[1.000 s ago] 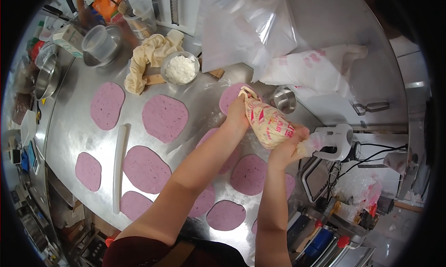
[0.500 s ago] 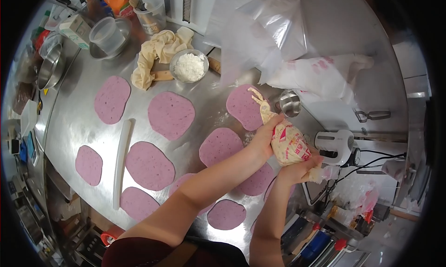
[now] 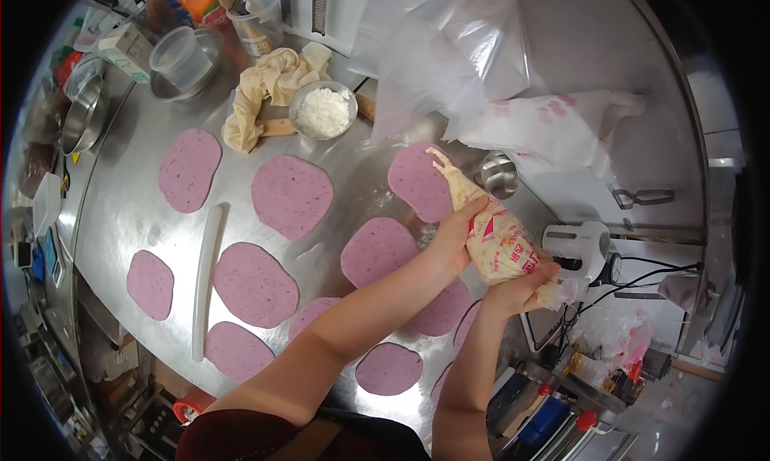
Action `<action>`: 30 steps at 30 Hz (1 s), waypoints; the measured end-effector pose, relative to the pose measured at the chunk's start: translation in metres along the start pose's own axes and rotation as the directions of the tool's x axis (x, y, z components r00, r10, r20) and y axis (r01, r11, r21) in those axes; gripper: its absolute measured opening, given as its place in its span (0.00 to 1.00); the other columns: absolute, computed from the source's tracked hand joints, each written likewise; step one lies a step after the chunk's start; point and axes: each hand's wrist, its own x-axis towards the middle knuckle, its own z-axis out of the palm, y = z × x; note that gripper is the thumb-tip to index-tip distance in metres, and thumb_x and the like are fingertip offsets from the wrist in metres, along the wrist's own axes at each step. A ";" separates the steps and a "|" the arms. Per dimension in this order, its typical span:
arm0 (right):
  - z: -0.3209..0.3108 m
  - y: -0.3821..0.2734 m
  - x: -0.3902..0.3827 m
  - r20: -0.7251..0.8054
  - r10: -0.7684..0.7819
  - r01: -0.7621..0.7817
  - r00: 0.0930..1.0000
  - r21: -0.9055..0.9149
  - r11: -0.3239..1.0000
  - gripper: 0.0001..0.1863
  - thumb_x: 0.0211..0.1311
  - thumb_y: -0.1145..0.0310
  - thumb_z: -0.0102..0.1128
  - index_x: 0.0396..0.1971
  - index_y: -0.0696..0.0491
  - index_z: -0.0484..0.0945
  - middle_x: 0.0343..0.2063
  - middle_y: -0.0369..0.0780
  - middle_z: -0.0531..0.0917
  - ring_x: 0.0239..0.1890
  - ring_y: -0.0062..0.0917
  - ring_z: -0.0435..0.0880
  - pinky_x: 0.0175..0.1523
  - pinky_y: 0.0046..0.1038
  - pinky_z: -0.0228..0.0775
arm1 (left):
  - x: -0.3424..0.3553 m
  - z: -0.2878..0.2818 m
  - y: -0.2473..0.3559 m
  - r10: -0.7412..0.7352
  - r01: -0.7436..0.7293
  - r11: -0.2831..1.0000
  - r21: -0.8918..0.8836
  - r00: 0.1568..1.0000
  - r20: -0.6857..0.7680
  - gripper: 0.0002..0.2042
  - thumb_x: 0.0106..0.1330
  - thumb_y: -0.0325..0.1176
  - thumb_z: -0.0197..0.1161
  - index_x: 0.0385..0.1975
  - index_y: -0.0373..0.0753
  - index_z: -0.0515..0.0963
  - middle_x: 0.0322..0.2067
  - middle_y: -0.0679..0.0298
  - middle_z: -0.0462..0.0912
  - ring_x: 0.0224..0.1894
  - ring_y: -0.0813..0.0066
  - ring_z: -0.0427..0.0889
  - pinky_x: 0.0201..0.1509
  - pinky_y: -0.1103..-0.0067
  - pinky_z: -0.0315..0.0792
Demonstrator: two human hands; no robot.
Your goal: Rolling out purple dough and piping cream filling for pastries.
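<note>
A piping bag [image 3: 499, 243] with red print, full of pale yellow filling, slants across the right side of the metal table. My left hand [image 3: 457, 235] is closed around its lower part, towards the narrow end. At the twisted wide end my right hand [image 3: 520, 291] grips the bag. The tip hangs over a flat round of purple dough [image 3: 415, 180] at the far right, and some filling [image 3: 438, 158] shows at the tip. Whether that filling touches the dough, I cannot tell. My forearms partly cover other purple rounds [image 3: 378, 252].
More dough rounds [image 3: 292, 196] lie across the table [image 3: 241, 168]. A white rolling rod [image 3: 206, 284] rests among them. Behind are a bowl of white powder [image 3: 322, 112], a crumpled cloth [image 3: 281, 74] and a metal cup [image 3: 499, 174]. A white hand mixer [image 3: 579, 244] stands at right.
The bag looks smoother and fuller between my hands, which stay in nearly the same place. The whole view has shifted slightly.
</note>
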 end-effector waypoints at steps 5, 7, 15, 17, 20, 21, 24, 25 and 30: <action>0.001 -0.001 -0.001 0.014 0.046 -0.047 0.999 0.034 0.998 0.22 0.66 0.60 0.36 0.16 0.59 0.64 0.20 0.42 0.71 0.24 0.25 0.71 0.33 0.26 0.64 | 0.014 -0.001 0.018 -0.081 0.085 0.996 -0.040 0.992 0.098 0.08 0.59 0.33 0.55 0.32 0.34 0.70 0.30 0.57 0.77 0.33 0.67 0.78 0.40 0.71 0.74; 0.003 -0.002 -0.002 0.016 0.052 -0.052 0.999 0.029 0.998 0.22 0.66 0.60 0.36 0.16 0.59 0.64 0.20 0.42 0.71 0.24 0.25 0.71 0.33 0.26 0.64 | 0.017 -0.001 0.017 -0.075 0.078 0.996 -0.034 0.994 0.074 0.09 0.59 0.33 0.55 0.32 0.34 0.70 0.30 0.57 0.77 0.32 0.67 0.78 0.40 0.71 0.74; 0.005 0.000 -0.001 0.010 0.076 -0.076 0.997 0.038 0.996 0.22 0.66 0.60 0.37 0.16 0.59 0.64 0.18 0.42 0.72 0.24 0.24 0.71 0.32 0.25 0.65 | 0.022 -0.009 0.013 -0.034 0.035 0.999 0.013 0.998 -0.058 0.11 0.59 0.35 0.56 0.34 0.33 0.69 0.30 0.56 0.77 0.33 0.66 0.77 0.40 0.70 0.74; 0.005 -0.001 -0.001 -0.001 0.100 -0.100 0.995 0.037 0.994 0.22 0.66 0.60 0.37 0.16 0.59 0.64 0.19 0.42 0.72 0.23 0.24 0.72 0.32 0.25 0.66 | 0.019 -0.005 0.016 -0.020 0.020 1.000 0.001 1.000 -0.019 0.12 0.58 0.36 0.57 0.35 0.34 0.69 0.31 0.56 0.76 0.33 0.64 0.77 0.39 0.69 0.74; 0.002 -0.003 0.003 -0.023 0.130 -0.128 0.991 0.070 0.989 0.22 0.66 0.58 0.39 0.17 0.59 0.64 0.19 0.40 0.72 0.22 0.21 0.71 0.31 0.24 0.66 | 0.018 0.001 0.032 -0.083 0.076 0.990 -0.117 0.995 -0.058 0.13 0.58 0.35 0.57 0.38 0.35 0.67 0.30 0.55 0.76 0.32 0.62 0.77 0.38 0.67 0.74; 0.003 -0.005 0.003 -0.029 0.142 -0.138 0.989 0.114 0.984 0.23 0.65 0.55 0.41 0.17 0.58 0.64 0.20 0.37 0.71 0.22 0.19 0.70 0.30 0.23 0.65 | 0.021 -0.001 0.033 -0.079 0.072 0.990 -0.118 0.995 -0.057 0.13 0.58 0.35 0.57 0.38 0.35 0.67 0.30 0.55 0.76 0.32 0.62 0.77 0.38 0.67 0.74; 0.005 -0.008 0.004 -0.026 0.123 -0.120 0.992 0.096 0.988 0.22 0.65 0.55 0.40 0.17 0.57 0.63 0.19 0.37 0.70 0.22 0.18 0.70 0.30 0.22 0.65 | 0.032 -0.009 0.031 -0.062 0.063 0.992 -0.111 0.998 0.007 0.15 0.58 0.35 0.58 0.41 0.35 0.65 0.28 0.54 0.75 0.30 0.61 0.77 0.36 0.65 0.74; 0.004 -0.007 0.005 -0.025 0.122 -0.119 0.992 0.096 0.988 0.22 0.65 0.55 0.40 0.17 0.57 0.63 0.19 0.37 0.70 0.22 0.18 0.70 0.30 0.22 0.65 | 0.034 -0.010 0.029 -0.068 0.066 0.993 -0.101 0.997 -0.019 0.16 0.58 0.34 0.57 0.42 0.35 0.64 0.28 0.53 0.75 0.29 0.61 0.77 0.35 0.65 0.74; 0.002 -0.004 0.007 0.047 0.113 -0.116 0.992 0.058 0.992 0.23 0.65 0.56 0.39 0.18 0.59 0.65 0.17 0.36 0.70 0.21 0.18 0.70 0.29 0.21 0.63 | 0.039 -0.009 0.026 -0.090 0.080 0.990 -0.117 0.992 -0.088 0.16 0.59 0.33 0.55 0.43 0.35 0.62 0.27 0.54 0.74 0.27 0.61 0.77 0.34 0.66 0.75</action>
